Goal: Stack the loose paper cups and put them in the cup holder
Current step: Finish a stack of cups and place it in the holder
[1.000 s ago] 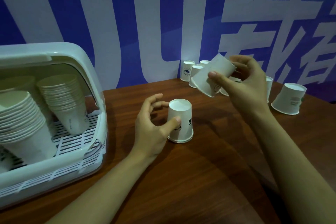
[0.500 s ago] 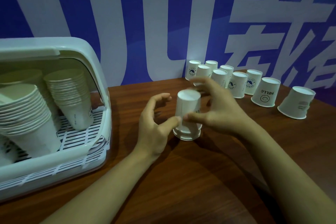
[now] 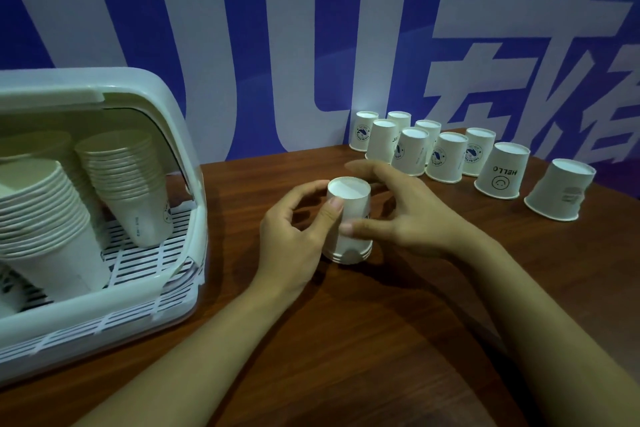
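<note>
A short stack of upside-down white paper cups (image 3: pixel 357 206) stands on the brown table (image 3: pixel 381 340) at the centre. My left hand (image 3: pixel 294 239) grips its left side, thumb on the front and fingers curled behind. From the right, my right hand (image 3: pixel 415 215) lays its thumb against the stack's side, and its fingers stretch loosely past the back. Several loose cups (image 3: pixel 446 161) stand upside down in a cluster at the far edge by the wall. The white cup holder (image 3: pixel 187 135) sits at left with its front open.
Inside the holder two tilted cup stacks (image 3: pixel 135 191) (image 3: pixel 45 229) rest on a slotted white rack. A cup marked HELLO (image 3: pixel 500 172) and a leaning cup (image 3: pixel 557 191) stand at the right. A blue and white banner wall closes off the back.
My right hand brought a cup over and pushed it down onto the cup in my left hand. Its fingers have since loosened, and the stack sits lower.
</note>
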Demonstrator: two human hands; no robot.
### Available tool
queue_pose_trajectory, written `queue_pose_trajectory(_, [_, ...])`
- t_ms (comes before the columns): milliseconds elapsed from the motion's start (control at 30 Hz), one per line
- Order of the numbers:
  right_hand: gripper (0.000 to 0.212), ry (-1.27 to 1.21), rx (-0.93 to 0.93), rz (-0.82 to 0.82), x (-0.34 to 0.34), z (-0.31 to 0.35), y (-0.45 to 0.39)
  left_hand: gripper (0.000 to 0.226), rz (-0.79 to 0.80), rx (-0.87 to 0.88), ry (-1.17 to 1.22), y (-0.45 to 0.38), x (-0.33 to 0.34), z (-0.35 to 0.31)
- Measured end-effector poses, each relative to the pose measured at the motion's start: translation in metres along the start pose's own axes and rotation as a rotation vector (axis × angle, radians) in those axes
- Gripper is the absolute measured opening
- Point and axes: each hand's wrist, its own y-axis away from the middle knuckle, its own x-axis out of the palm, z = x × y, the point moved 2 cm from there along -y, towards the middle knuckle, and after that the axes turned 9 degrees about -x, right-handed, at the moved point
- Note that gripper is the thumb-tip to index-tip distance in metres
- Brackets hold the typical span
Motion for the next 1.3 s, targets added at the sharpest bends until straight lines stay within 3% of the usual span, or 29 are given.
queue_pose_trajectory(100, [0.067, -0.032, 0.061, -0.279, -0.027, -0.018, 0.007, 0.034, 0.009, -0.014, -0.034, -0.001, 0.000, 0.003])
queue_pose_trajectory(200, [0.051, 0.317, 0.246, -0.720, -0.065, -0.056, 0.024, 0.055, 0.053, -0.055, -0.068, -0.002, 0.002, 0.003])
queue_pose_trajectory(300, [0.060, 0.521, 0.541, -0.973, -0.092, -0.086, 0.050, 0.074, 0.065, -0.056, -0.104, -0.001, 0.004, 0.002])
queue_pose_trajectory(500, [0.110, 0.550, 0.873, -0.918, -0.101, -0.127, 0.071, 0.063, 0.054, -0.045, -0.086, -0.001, 0.004, 0.001])
queue_pose_trajectory(567, [0.110, 0.542, 0.937, -0.941, -0.097, -0.134, 0.072, 0.062, 0.045, -0.042, -0.081, -0.001, 0.004, 0.001])
queue_pose_trajectory(667, [0.088, 0.583, 1.012, -0.963, -0.093, -0.135, 0.074, 0.061, 0.038, -0.037, -0.082, -0.002, 0.004, 0.001])
queue_pose_trajectory(800, [0.076, 0.546, 0.859, -0.980, -0.090, -0.135, 0.071, 0.062, 0.044, -0.025, -0.083, -0.002, 0.005, 0.001])
queue_pose_trajectory(933, [0.076, -0.070, 0.493, -1.062, -0.086, -0.104, 0.051, 0.067, 0.072, -0.037, -0.079, -0.002, 0.005, 0.000])
queue_pose_trajectory(1100, [0.072, -0.229, 0.067, -0.788, -0.061, -0.036, 0.019, 0.064, 0.101, -0.066, -0.108, -0.002, 0.006, 0.004])
queue_pose_trajectory(1300, [0.065, -0.107, -0.059, -0.475, -0.035, -0.008, 0.010, 0.061, 0.129, -0.067, -0.080, -0.002, 0.004, 0.004])
